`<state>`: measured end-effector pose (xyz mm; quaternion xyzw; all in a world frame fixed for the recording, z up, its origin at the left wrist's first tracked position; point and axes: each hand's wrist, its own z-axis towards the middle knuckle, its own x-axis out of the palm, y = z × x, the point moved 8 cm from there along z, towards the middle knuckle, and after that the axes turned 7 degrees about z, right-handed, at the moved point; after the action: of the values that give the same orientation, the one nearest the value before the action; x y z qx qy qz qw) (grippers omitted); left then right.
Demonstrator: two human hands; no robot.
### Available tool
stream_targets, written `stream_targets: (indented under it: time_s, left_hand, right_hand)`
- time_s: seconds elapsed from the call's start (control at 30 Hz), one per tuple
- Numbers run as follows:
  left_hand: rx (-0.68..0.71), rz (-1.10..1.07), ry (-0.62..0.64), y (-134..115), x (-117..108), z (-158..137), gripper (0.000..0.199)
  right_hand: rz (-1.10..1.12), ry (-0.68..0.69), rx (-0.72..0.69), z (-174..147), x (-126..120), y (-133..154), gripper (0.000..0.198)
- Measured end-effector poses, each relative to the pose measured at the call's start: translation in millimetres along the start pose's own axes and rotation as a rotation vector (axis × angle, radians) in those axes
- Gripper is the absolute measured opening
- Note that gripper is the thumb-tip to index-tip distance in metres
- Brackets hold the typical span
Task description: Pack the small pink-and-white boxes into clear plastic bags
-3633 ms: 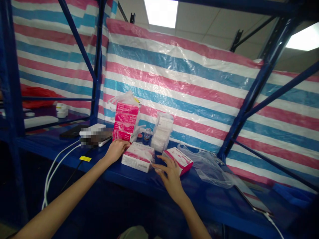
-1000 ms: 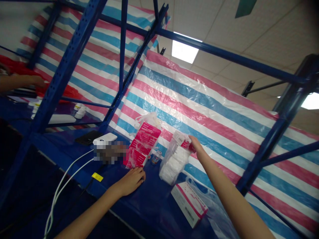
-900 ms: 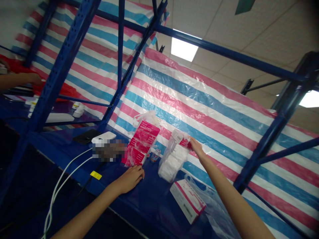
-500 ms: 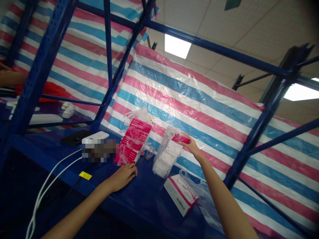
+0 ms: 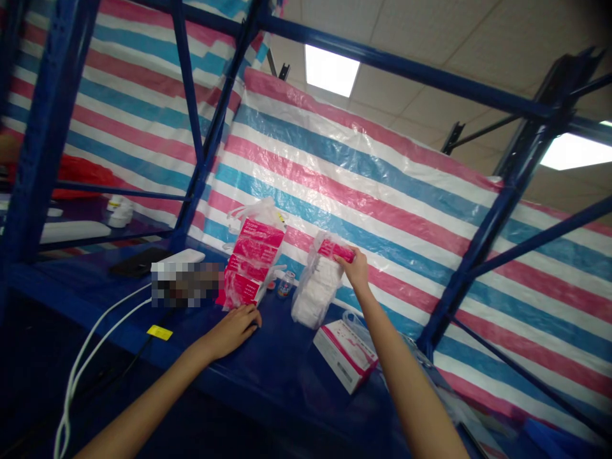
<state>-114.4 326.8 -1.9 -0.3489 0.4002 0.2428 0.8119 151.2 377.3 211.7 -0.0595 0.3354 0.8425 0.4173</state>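
Observation:
My right hand [image 5: 354, 266] grips the end of a pink packet [image 5: 336, 250] at the top of a stack of white packets [image 5: 315, 296] in clear plastic. My left hand [image 5: 238, 328] lies on the blue table [image 5: 277, 363], fingers stretched out and slightly bent. Its fingertips are at the foot of a leaning pile of pink packets [image 5: 255, 255] in a clear bag; whether they touch it I cannot tell. Between the two piles stands a small clear jar [image 5: 285, 285] with a label. A white and pink box [image 5: 345, 357] lies below my right forearm.
A blue metal rack [image 5: 444, 306] frames the table, with a striped plastic sheet [image 5: 335, 172] behind. To the left are a white power strip [image 5: 184, 259], white cables [image 5: 98, 325], a yellow tag [image 5: 159, 332] and a black flat object [image 5: 136, 262]. Another person's arm [image 5: 9, 150] shows far left.
My right hand has moved slightly down and left, with the pink packet now lying on top of the white stack. My left hand keeps its place. The camera view has shifted a little.

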Motion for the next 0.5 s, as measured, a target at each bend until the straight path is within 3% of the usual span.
stream_targets:
  time_s: [0.17,0.23,0.33,0.5]
  left_hand:
    - [0.01,0.018,-0.001,-1.9,-2.2,1.1,0.019]
    - [0.007,0.026,0.0,-2.1,-2.7,1.2,0.019]
    - [0.005,0.028,0.009,-1.2,-1.9,1.2,0.019]
    - [0.035,0.008,0.016,1.9,0.6,2.6,0.02]
  right_hand:
    - [-0.12,-0.145,-0.046,-48.5,-37.6,-8.7,0.066]
    - [-0.241,-0.089,-0.046,-81.5,-51.6,-25.9,0.069]
    - [-0.423,0.099,0.106,-132.6,-72.7,-80.6,0.058]
    - [-0.675,0.283,0.379,-194.3,-130.7,-181.7,0.048]
